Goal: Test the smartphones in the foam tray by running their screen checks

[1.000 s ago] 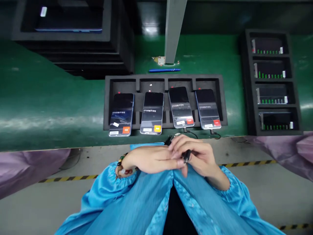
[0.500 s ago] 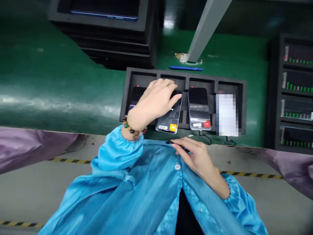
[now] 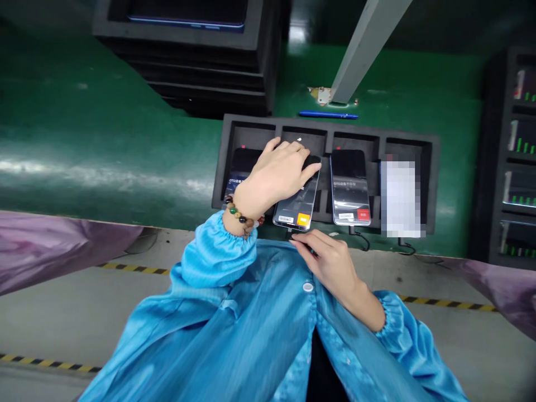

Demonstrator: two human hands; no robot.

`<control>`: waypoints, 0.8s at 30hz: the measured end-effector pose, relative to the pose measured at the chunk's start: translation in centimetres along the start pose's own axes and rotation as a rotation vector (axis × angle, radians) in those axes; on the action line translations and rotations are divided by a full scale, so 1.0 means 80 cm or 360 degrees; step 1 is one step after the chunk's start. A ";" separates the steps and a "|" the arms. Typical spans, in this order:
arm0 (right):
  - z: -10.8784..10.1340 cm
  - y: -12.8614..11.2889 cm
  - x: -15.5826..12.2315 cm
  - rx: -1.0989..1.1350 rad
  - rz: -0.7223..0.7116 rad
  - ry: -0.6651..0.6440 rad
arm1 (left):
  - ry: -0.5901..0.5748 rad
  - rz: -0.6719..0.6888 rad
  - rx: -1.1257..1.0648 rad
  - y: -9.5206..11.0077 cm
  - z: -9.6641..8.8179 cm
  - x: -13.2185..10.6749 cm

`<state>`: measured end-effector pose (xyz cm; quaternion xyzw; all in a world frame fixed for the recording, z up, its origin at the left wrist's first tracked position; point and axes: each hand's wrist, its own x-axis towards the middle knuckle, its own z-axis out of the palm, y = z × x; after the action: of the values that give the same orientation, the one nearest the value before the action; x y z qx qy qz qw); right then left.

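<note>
My left hand (image 3: 283, 170) lies across the upper part of a smartphone (image 3: 291, 211), thumb at its right edge and fingers over its top. That phone rests in the second compartment of a black foam tray (image 3: 434, 190), with an orange patch on its screen. My right hand (image 3: 333, 262) pinches a black cable plug (image 3: 290, 237) just below the phone's bottom edge; whether it is fully seated I cannot tell. Left of it a dark phone (image 3: 243, 167) is partly covered by my left hand. To the right are a phone with a red patch (image 3: 350, 190) and a pixelated pale phone (image 3: 401, 198), both with cables attached.
A blue pen (image 3: 329, 115) lies behind the tray, near the foot of a grey metal post (image 3: 355, 61). Stacked black trays (image 3: 201, 67) stand at the back left. Another rack (image 3: 496, 167) of phones with green bars is at the right on the green table (image 3: 104, 145).
My right hand has brought the cable plug up from the smock to the phone's bottom edge. My left hand stays on the phone. The view has shifted slightly.
</note>
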<state>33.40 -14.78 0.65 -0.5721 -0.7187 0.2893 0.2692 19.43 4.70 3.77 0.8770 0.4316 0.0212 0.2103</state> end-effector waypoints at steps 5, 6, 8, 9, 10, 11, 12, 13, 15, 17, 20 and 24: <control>0.003 0.003 -0.002 0.0078 0.0031 -0.0040 | -0.0005 -0.0007 -0.0004 0.001 -0.001 0.000; 0.004 0.004 -0.002 0.0100 0.0044 -0.0045 | 0.0001 -0.0010 -0.0006 0.001 -0.001 0.000; 0.004 0.004 -0.001 0.0149 0.0083 -0.0039 | 0.0010 -0.0017 -0.0009 0.001 0.000 0.001; 0.004 0.002 0.000 0.0171 0.0109 -0.0029 | 0.0009 -0.0021 -0.0012 0.001 0.000 0.001; 0.003 0.001 0.001 0.0196 0.0132 -0.0013 | 0.0003 -0.0023 -0.0018 0.002 0.000 0.001; 0.002 -0.001 0.002 0.0224 0.0154 0.0006 | -0.0004 -0.0027 -0.0027 0.002 0.000 0.002; 0.001 -0.004 0.002 0.0249 0.0172 0.0023 | -0.0011 -0.0030 -0.0037 0.002 -0.001 0.002; 0.001 -0.006 0.003 0.0268 0.0191 0.0035 | -0.0016 -0.0033 -0.0048 0.002 -0.001 0.002; 0.001 -0.008 0.004 0.0292 0.0217 0.0052 | -0.0015 -0.0039 -0.0065 0.002 -0.002 0.002; 0.004 -0.008 0.003 0.0295 0.0240 0.0066 | -0.0019 -0.0053 -0.0069 0.002 -0.002 0.001; 0.012 -0.005 0.003 0.0294 0.0248 0.0109 | -0.0031 -0.0097 -0.0056 0.005 0.001 0.003; 0.009 -0.008 0.006 0.0125 0.0149 0.0034 | -0.0025 -0.0121 -0.0075 0.013 0.001 0.006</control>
<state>32.39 -14.51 0.64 -0.5971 -0.6763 0.3234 0.2853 20.53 4.50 4.00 0.8549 0.4623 0.0165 0.2351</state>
